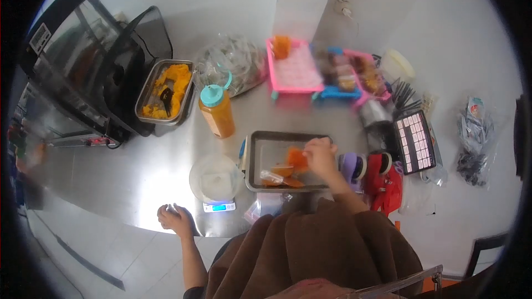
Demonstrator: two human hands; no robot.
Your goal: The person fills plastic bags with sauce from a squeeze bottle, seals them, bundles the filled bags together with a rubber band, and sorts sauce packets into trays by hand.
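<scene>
My right hand [321, 158] is closed on the edge of a small clear bag of orange sauce [297, 158], held over a dark-rimmed metal tray [266, 149]. More small bags with orange contents [281, 177] lie in that tray, below and left of the hand. Well apart from it, at the front left edge of the steel table, my left hand [174, 220] has its fingers curled; whatever is in them, if anything, cannot be made out. To its right a small digital scale [220, 207] with a lit display carries a round translucent bowl [202, 174].
A squeeze bottle [219, 119] with a turquoise lid stands behind the scale. Further back are a pan of yellow food [177, 86], a bulging plastic bag [233, 61] and a pink basket [296, 72] holding an orange packet. Tape dispensers [379, 169] and a tablet [415, 141] sit right.
</scene>
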